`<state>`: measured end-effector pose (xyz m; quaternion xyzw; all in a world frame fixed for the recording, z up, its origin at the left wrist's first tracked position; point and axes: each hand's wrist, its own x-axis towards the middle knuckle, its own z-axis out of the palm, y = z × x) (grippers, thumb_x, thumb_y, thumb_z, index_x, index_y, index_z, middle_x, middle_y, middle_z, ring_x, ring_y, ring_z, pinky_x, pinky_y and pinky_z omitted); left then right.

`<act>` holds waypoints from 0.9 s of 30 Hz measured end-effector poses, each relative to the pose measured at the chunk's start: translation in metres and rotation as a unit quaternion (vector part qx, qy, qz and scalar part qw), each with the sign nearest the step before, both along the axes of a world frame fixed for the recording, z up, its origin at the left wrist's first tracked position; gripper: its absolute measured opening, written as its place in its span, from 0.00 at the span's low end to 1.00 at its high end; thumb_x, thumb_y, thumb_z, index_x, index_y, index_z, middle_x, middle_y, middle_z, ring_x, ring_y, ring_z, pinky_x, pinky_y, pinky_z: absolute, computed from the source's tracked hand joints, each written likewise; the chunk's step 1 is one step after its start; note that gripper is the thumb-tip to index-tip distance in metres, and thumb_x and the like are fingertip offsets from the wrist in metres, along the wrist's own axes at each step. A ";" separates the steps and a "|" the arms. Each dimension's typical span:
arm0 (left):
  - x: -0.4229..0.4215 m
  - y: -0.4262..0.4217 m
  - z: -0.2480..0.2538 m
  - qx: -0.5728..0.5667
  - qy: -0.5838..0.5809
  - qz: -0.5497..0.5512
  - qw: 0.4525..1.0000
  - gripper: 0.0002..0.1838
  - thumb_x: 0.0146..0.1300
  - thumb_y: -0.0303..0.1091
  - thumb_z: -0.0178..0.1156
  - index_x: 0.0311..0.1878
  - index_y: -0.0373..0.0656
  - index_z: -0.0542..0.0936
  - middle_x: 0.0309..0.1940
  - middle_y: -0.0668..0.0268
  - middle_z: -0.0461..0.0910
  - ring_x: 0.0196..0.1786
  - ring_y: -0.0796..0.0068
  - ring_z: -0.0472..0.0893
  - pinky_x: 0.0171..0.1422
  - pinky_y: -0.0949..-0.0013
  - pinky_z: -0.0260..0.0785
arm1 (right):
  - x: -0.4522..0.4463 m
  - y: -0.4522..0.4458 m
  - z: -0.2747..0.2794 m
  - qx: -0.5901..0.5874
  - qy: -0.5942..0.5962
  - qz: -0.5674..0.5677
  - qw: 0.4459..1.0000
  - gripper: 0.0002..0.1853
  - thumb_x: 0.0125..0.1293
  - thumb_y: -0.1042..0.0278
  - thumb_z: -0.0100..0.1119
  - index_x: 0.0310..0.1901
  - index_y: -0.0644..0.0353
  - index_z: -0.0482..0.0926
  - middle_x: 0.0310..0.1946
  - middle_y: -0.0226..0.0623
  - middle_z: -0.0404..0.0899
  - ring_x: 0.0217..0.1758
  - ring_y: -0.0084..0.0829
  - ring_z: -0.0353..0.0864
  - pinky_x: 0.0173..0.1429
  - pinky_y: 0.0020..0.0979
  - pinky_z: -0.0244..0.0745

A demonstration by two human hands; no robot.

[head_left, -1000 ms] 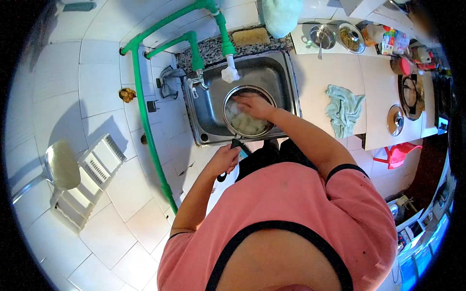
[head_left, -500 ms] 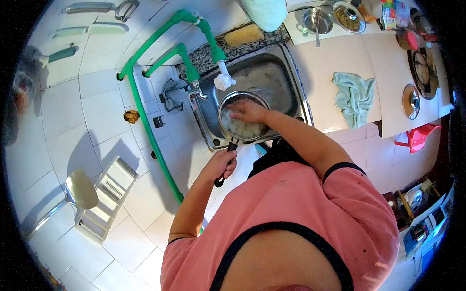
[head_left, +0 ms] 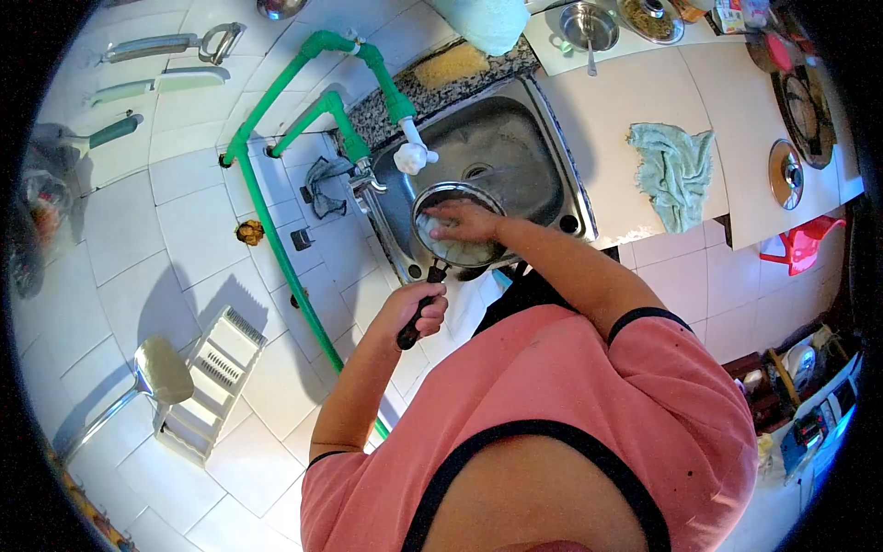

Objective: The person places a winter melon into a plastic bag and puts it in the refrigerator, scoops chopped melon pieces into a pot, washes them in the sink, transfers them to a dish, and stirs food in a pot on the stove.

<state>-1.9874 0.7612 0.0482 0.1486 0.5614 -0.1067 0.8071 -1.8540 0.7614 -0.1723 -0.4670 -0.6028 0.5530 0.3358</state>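
My left hand (head_left: 418, 311) is wrapped around the black handle (head_left: 436, 274) of a saucepan (head_left: 501, 201). The pan sits over the near side of the steel sink (head_left: 526, 120), below the tap (head_left: 367, 177). Inside it are pale, whitish pieces (head_left: 463, 250), partly covered and too unclear to name. My right hand (head_left: 466, 222) reaches into the pan from the right, fingers stretched out over these pieces. Its fingertips touch the contents near the left inner wall.
Green pipes (head_left: 276, 239) run along the tiled wall at left. A green cloth (head_left: 673, 175) lies on the counter right of the sink. Farther back stand a metal bowl with a spoon (head_left: 589, 29) and a lidded pan (head_left: 651, 20). A glass lid (head_left: 785, 175) rests at the right.
The view has shifted slightly. The pan looks more tilted, and fewer of the pale pieces show. My left hand keeps its hold on the handle; my right hand stays inside the pan.
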 end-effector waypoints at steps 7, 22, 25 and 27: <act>0.025 0.004 0.021 -0.113 -0.053 0.109 0.986 0.17 0.66 0.35 0.42 0.19 0.48 0.61 0.11 0.77 0.55 0.11 0.86 0.58 0.15 0.80 0.51 | -0.005 -0.007 0.006 -0.034 0.052 0.019 0.998 0.45 0.51 0.28 0.50 0.64 0.51 0.61 0.63 0.48 0.59 0.66 0.48 0.57 0.70 0.41 0.47; 0.057 0.012 0.044 -0.216 -0.041 0.189 0.957 0.14 0.64 0.34 0.41 0.21 0.46 0.63 0.10 0.79 0.60 0.11 0.88 0.63 0.17 0.81 0.61 | -0.023 -0.023 0.014 0.010 0.105 0.041 0.994 0.31 0.60 0.62 0.54 0.65 0.56 0.59 0.61 0.48 0.62 0.66 0.42 0.58 0.69 0.35 0.50; 0.062 0.013 0.047 -0.213 -0.036 0.202 0.955 0.13 0.64 0.33 0.41 0.21 0.46 0.64 0.11 0.79 0.61 0.11 0.87 0.64 0.17 0.81 0.61 | -0.030 -0.020 0.009 -0.007 0.168 0.043 0.985 0.33 0.60 0.62 0.54 0.66 0.50 0.56 0.61 0.48 0.62 0.66 0.44 0.59 0.69 0.37 0.51; 0.063 0.014 0.050 -0.228 -0.027 0.203 0.952 0.13 0.64 0.33 0.42 0.21 0.46 0.63 0.12 0.78 0.61 0.12 0.87 0.65 0.18 0.81 0.62 | -0.035 -0.021 0.001 -0.001 0.215 0.044 0.976 0.36 0.58 0.59 0.55 0.68 0.45 0.53 0.60 0.49 0.62 0.64 0.47 0.61 0.68 0.38 0.52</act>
